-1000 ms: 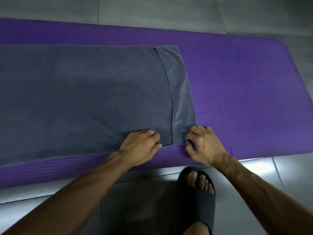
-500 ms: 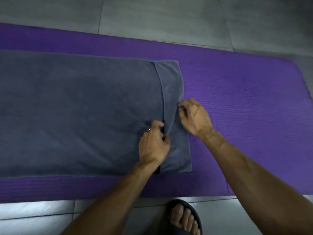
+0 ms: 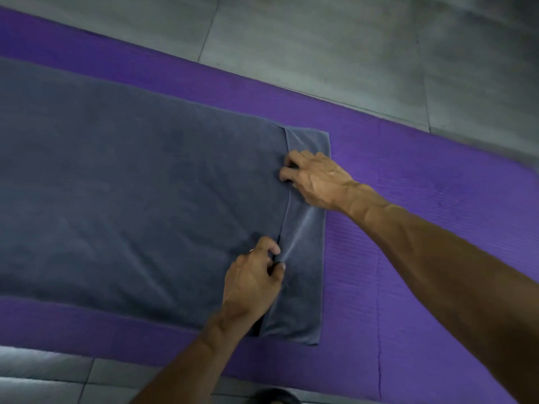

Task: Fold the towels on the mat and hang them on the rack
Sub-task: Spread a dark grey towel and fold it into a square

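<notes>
Left hand [image 3: 252, 279] pinches the seam edge of the grey towel [image 3: 131, 205], thumb and curled fingers gripping fabric where the narrow end band [image 3: 304, 258] meets the main body, toward the near side of the towel. A ring shows on one finger of that hand. Right hand [image 3: 313, 179] sits farther along the same seam, toward the far side, fingers curled down onto the cloth and gripping or bunching it at the seam line; knuckles up, wrist over the band. Both forearms come in from the bottom and right of the head view, bare.

Fabric between the two hands is pulled into a slight ridge, with light creases running across the band. The band is a lighter grey strip at the towel's right end, lying flat apart from those creases; its near corner is square on the mat.

The towel lies spread flat on the purple mat [image 3: 423, 258], covering most of the mat's left and middle, running out of view at the left edge. Mat surface is ribbed, bare purple to the right of the towel and in strips along its near and far sides. The mat lies on a grey tiled floor [image 3: 320, 39] with visible grout lines. A dark sandal toe [image 3: 274, 396] pokes in at the bottom edge, mostly cut off.
</notes>
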Tool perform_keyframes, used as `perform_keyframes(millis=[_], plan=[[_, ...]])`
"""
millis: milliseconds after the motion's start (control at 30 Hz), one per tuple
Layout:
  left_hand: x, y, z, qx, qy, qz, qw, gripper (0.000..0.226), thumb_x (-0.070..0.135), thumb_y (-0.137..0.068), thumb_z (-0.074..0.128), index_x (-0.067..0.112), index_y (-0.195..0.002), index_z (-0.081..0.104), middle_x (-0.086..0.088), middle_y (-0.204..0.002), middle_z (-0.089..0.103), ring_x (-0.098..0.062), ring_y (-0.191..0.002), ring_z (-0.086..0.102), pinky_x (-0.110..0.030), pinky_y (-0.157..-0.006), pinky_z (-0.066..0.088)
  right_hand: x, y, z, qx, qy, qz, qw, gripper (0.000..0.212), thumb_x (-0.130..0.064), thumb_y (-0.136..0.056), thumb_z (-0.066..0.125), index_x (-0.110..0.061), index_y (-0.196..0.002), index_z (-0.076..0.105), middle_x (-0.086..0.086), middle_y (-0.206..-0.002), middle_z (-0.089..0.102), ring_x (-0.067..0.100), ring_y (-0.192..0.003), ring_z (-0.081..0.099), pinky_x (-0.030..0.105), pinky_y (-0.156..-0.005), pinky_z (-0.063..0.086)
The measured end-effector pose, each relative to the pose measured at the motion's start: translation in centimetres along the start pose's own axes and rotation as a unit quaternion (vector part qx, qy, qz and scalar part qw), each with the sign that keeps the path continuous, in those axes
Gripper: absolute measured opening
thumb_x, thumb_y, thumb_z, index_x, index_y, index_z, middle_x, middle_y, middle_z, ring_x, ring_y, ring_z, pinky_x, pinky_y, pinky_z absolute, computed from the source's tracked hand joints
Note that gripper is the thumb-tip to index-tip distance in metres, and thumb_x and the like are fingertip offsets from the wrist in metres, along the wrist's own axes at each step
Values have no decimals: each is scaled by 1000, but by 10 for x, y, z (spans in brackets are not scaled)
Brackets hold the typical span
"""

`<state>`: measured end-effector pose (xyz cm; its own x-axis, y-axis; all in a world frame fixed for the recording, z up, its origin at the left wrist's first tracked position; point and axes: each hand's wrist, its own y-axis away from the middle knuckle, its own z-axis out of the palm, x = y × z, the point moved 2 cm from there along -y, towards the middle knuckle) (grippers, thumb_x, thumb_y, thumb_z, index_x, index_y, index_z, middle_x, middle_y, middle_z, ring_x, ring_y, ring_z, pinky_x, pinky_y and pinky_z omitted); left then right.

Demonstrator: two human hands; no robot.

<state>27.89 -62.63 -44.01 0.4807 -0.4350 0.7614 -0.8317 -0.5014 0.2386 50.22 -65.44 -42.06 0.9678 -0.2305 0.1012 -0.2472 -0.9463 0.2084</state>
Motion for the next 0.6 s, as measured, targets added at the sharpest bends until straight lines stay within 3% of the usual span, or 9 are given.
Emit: perform_keyframes(millis=[233,333,433,533,600], plan=[[-4,-1,-2,-12,9,28,999,14,25,-87,66,24,-98,56,13,-79,56,-8,-75,61,-30,-72,51,6,-3,-6,8,15,-38,999,17,-15,-89,56,-20,-105,56,8,-113,48,28,-94,50,38,-72,36],[-8,3,0,-5,-64,44,997,19,31,-86,67,26,-100,56,10,-95,55,-10,-79,61,-26,-70,52,2,-9,-8,41,17,-39,998,19,-13,-88,58,-17,-106,56,9,-109,50,29,-89,54,37,-69,35],[-9,7,5,56,-140,112,982,30,25,-72,78,22,-98,62,1,-107,53,-15,-86,59,-27,-63,53,-2,-10,-3,61,-6,9,998,24,-31,-92,54,-14,-109,55,10,-108,54,31,-94,55,42,-76,39],[-4,-4,19,75,-213,251,941,38,12,-69,74,16,-107,66,-3,-116,61,-22,-102,57,-35,-86,45,-4,11,9,154,-47,53,986,34,-38,-95,44,-10,-109,59,11,-111,59,33,-98,56,43,-80,41],[-5,-14,31,38,-264,278,923,48,22,-82,60,10,-129,56,-7,-135,55,-24,-129,46,-40,-106,32,-9,28,29,139,-67,-3,988,44,-36,-98,37,-10,-128,55,13,-138,51,32,-125,49,44,-101,38]])
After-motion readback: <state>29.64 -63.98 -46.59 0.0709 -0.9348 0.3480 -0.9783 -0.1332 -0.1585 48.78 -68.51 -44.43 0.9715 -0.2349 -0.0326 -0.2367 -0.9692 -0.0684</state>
